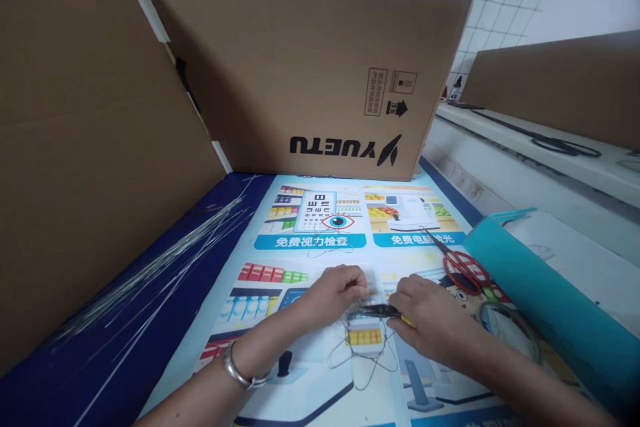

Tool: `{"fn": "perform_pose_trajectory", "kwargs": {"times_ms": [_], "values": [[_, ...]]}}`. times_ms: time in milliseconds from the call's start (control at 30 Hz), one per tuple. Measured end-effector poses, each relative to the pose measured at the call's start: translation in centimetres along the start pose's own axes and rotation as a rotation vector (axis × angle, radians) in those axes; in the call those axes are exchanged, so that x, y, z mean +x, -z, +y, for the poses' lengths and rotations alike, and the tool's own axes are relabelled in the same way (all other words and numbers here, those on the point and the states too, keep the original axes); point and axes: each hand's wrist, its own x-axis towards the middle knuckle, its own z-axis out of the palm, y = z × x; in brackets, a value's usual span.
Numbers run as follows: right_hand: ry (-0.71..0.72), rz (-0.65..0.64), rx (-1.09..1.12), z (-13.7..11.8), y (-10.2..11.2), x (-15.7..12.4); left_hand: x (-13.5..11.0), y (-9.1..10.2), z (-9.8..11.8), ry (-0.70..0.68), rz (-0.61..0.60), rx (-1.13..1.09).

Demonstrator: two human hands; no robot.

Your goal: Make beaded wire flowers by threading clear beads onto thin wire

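Note:
My left hand (339, 288) is closed in a pinch on something small that I cannot make out, close to thin wire (373, 363) looping on the printed poster (320, 227). A silver bracelet circles its wrist. My right hand (425, 310) is wrapped round dark pliers (375, 311) with a yellow handle, whose jaws point left toward the left fingers. Both hands rest low on the poster, a few centimetres apart.
Red-handled scissors (461, 268) lie right of my hands beside a rolled teal sheet (540, 293) and a wire coil (510, 327). A bundle of straight thin wires (160, 260) lies at the left. Cardboard boxes (300, 73) wall the left and back.

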Motion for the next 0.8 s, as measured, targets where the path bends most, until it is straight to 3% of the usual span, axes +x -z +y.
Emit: {"fn": "perform_pose_trajectory", "kwargs": {"times_ms": [367, 800], "values": [[-0.021, -0.033, 0.013, 0.7, 1.1, -0.5, 0.1, -0.4, -0.3, 0.005, 0.012, -0.016], [-0.11, 0.133, -0.089, 0.4, 1.3, -0.8, -0.1, -0.5, 0.3, 0.021, 0.058, 0.061]]}}
